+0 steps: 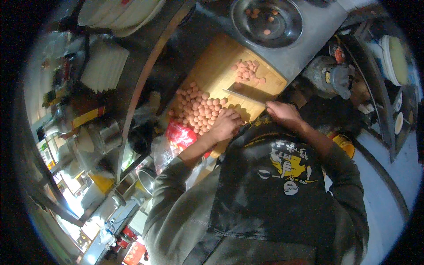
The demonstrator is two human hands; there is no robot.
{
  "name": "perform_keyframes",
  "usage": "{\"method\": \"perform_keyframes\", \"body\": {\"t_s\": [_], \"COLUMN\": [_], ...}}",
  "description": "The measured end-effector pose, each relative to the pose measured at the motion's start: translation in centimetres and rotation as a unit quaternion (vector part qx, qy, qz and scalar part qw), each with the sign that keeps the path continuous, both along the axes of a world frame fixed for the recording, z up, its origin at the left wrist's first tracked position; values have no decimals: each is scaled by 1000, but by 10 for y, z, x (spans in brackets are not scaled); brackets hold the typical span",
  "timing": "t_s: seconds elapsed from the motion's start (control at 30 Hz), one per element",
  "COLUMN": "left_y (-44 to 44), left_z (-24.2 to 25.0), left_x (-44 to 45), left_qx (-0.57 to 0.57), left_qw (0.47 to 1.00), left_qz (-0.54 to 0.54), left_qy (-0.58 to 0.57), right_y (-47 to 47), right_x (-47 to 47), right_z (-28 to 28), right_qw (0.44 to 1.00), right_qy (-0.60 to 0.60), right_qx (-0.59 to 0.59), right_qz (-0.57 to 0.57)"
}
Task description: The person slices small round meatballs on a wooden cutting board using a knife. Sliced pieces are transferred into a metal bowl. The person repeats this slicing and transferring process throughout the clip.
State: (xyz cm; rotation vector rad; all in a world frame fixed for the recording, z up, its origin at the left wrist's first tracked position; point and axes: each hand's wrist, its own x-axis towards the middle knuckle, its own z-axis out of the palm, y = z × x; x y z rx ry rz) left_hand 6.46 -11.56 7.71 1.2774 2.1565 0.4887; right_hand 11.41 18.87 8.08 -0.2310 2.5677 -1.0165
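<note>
My right hand [284,113] grips the handle of a cleaver [246,96], whose wide blade stands over the wooden cutting board [228,56]. My left hand [228,123] rests at the near edge of a heap of small round pinkish meatballs [198,107]; its fingers are bent, and whether they hold a ball is hidden. Beyond the blade lies a smaller pile of cut pink pieces [245,71]. An open red and clear plastic bag [180,134] touches the heap at the left, beside my left forearm.
A steel bowl [267,41] with several pink pieces stands on the metal counter [318,33] past the board. A shelf edge [140,82] runs along the left, with stacked white dishes [104,63] behind it. At the right are a grey metal canister-like object [323,74] and a yellow container [344,145].
</note>
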Motion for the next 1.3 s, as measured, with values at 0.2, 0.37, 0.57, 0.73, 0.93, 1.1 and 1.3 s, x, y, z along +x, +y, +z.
{"method": "perform_keyframes", "body": {"t_s": [0.2,0.37,0.57,0.73,0.93,1.1,1.3], "left_y": [-3,-9,-15,-6,24,38,29], "left_z": [-2,-22,-48,-23,1,-21,-34], "left_x": [-6,-2,15,3,-64,-78,-62], "left_qx": [-68,-45,-40,-68,142,176,180], "left_qw": [995,993,963,982,956,934,934], "left_qz": [-65,-111,-205,-114,246,287,291], "left_qy": [-14,13,173,132,69,120,101], "right_y": [0,7,6,5,-1,-5,-6], "right_x": [-13,-21,-20,-18,-16,-14,-9], "right_z": [-7,-12,-15,-15,-4,1,5], "right_qw": [996,995,994,994,994,993,994], "right_qy": [-43,-15,-7,-16,-20,-18,-3], "right_qx": [62,66,76,69,63,46,46], "right_qz": [-49,-76,-81,-83,-92,-106,-94]}}
